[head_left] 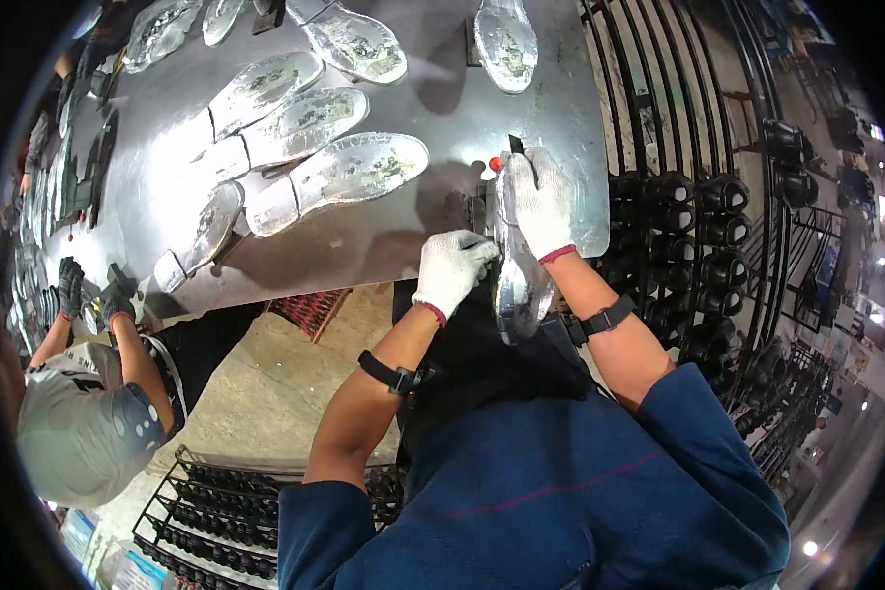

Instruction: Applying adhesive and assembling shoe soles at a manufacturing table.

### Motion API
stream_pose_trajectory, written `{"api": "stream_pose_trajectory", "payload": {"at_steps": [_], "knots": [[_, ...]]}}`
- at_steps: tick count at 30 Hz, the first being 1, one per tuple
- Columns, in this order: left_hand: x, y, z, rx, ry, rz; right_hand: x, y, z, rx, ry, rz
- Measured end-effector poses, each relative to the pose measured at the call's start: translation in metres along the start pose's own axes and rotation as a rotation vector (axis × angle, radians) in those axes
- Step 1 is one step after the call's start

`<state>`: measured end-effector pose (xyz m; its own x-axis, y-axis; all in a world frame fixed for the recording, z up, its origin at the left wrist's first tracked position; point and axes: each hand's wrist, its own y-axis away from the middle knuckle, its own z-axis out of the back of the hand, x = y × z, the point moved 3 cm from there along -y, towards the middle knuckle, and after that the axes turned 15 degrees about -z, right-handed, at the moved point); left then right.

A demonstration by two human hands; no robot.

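A shiny silver shoe last (523, 300) lies lengthwise over the near table edge, just in front of me. My right hand (543, 197), in a white knit glove, rests over its upper part. A small dark flat piece (516, 144) sticks out at those closed fingertips; the rest of it is hidden. My left hand (454, 267), gloved alike, has its fingers curled against the last's left side. Beside the last, a red knob (495, 164) shows near a dark fitting. To the left, several more silver lasts (364, 172) with patchy undersides lie on the metal table (379, 236).
Racks of black shoes (664, 216) and long dark rails (659, 88) stand close on the right. Another low shoe rack (216, 501) is behind me. At the left, a co-worker (98, 413) in dark gloves works at the same table. A red mat (308, 313) lies below it.
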<state>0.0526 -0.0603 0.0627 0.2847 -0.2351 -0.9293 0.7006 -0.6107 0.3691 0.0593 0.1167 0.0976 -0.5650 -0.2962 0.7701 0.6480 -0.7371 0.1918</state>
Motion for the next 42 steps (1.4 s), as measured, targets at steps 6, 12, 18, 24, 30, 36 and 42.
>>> {"api": "stream_pose_trajectory", "payload": {"at_steps": [6,12,18,24,30,36,42], "knots": [[-0.011,-0.014,-0.003,0.079,-0.205,-0.032,-0.017,-0.008,-0.005,-0.014,0.007,0.007],[0.057,-0.003,-0.008,0.06,0.049,0.181,-0.008,-0.003,-0.011,-0.002,0.066,0.037],[0.011,0.001,0.011,0.072,0.204,-0.053,-0.038,-0.019,-0.013,0.078,-0.074,-0.086],[0.014,-0.006,-0.003,0.058,-0.05,-0.04,-0.036,-0.016,-0.004,0.014,-0.083,-0.041],[0.021,0.012,0.01,0.186,-0.665,-0.406,-0.045,-0.012,0.022,0.06,-0.736,-0.326],[-0.086,0.036,-0.013,0.015,-0.659,-0.605,-0.056,0.034,0.085,0.135,-0.816,-0.639],[-0.12,0.028,-0.076,0.423,-1.376,-0.741,-0.053,0.081,0.078,0.328,-0.726,-0.747]]}}
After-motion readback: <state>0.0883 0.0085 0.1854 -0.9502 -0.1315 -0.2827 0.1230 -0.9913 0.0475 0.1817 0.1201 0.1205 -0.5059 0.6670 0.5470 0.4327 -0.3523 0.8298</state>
